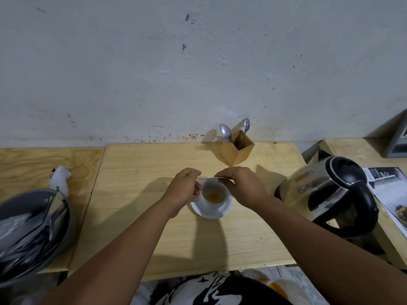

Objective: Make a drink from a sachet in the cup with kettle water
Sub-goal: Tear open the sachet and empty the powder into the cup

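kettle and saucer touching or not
Apart. The head view shows bare wooden table between the kettle and the saucer under the cup.

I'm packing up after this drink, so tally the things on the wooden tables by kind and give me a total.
Cup: 1
Saucer: 1
Sachet, held over the cup by the left hand and right hand: 1
Kettle: 1
Wooden holder: 1
Spoons in the holder: 2
Fork, partly hidden: 1
Total: 8
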